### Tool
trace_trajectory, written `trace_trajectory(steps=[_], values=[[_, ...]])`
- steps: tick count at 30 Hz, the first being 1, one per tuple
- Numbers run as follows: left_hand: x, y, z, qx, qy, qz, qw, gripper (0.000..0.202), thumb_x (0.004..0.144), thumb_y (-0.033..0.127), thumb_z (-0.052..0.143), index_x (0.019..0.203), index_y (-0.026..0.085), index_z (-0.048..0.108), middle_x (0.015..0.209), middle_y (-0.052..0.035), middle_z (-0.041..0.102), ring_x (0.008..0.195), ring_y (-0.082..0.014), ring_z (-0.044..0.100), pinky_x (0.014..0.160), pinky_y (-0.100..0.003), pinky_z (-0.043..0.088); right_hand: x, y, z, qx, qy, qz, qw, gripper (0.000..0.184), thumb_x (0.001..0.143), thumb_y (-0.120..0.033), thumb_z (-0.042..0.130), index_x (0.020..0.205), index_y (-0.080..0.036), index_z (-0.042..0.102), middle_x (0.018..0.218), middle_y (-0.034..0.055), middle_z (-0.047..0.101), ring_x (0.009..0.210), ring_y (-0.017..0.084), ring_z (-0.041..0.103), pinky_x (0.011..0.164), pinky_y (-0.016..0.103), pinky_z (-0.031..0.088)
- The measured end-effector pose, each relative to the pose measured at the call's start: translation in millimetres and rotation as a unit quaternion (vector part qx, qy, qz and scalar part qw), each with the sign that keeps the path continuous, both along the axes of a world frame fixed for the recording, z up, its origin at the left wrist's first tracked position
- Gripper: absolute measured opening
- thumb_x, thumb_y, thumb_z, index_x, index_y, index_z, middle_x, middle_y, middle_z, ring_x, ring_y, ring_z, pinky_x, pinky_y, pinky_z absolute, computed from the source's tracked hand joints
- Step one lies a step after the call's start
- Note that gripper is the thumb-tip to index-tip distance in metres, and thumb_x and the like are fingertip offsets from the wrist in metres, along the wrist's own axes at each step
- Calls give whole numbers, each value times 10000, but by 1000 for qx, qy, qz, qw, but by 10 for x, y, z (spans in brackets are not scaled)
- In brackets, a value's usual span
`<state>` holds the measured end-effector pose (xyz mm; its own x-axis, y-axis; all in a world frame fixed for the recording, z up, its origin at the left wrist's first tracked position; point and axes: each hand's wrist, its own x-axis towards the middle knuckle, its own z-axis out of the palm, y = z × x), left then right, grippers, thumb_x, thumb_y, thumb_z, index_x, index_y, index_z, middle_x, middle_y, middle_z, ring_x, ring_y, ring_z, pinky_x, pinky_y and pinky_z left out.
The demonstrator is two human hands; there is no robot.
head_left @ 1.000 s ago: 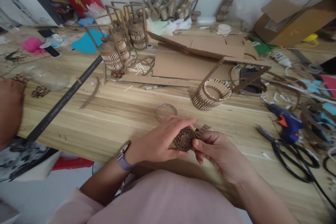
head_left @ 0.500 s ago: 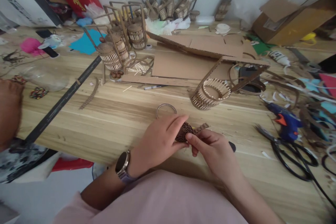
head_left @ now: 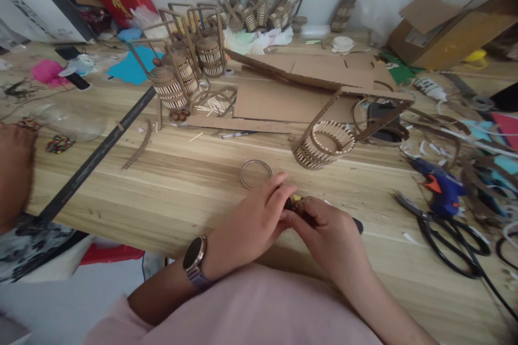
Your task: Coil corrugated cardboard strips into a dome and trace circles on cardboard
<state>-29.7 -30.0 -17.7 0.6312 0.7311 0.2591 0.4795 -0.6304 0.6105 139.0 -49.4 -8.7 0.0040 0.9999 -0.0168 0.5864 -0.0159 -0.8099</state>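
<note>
Close to my body, my left hand [head_left: 259, 213] and my right hand [head_left: 324, 221] meet over a coil of corrugated cardboard strip [head_left: 289, 203]. Both hands are closed on the coil, and their fingers cover most of it. Just beyond my left fingertips a thin metal ring [head_left: 256, 174] lies flat on the wooden table. Farther off to the right stands a small round basket [head_left: 326, 145] of cardboard and pale sticks, with a tall angular handle. A dark object [head_left: 358, 225] pokes out past my right hand.
Black-handled scissors [head_left: 439, 237] and a blue glue gun [head_left: 443, 188] lie at right. Flat cardboard [head_left: 279, 99] covers the middle back, near several finished baskets [head_left: 170, 86]. A long dark strip [head_left: 97, 153] crosses the left side, where another person's arm [head_left: 15, 172] rests.
My hands have closed tighter over the coil, which now shows far less. The loose strip end that stuck out above my right fingers is no longer visible.
</note>
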Motion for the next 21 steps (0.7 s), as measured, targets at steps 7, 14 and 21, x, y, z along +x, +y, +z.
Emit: trace_trajectory(steps=[7,14,21], values=[[-81,45,36,-193,-139,-20,971,385,946,281,637,1300,213,505,1395,-122,545,1284,-260,544,1068,-418,469,55,-1,-1,44,18,-27,998,270,750,-500,769,777,-243,692,606,-7,640,520,165,574,507,297,432],[-100,39,16,-354,-178,-2,918,628,871,301,727,1418,235,426,1368,-105,579,1176,-260,605,992,-402,487,99,-17,53,170,20,71,983,52,878,-245,684,886,-254,734,834,20,723,726,169,706,627,271,551],[-94,25,-25,-382,-200,10,902,535,834,316,752,1312,214,536,1346,-120,561,1214,-282,575,942,-378,512,39,-19,-24,183,30,53,981,94,878,-179,651,837,-242,708,780,-1,713,682,145,695,608,247,548]])
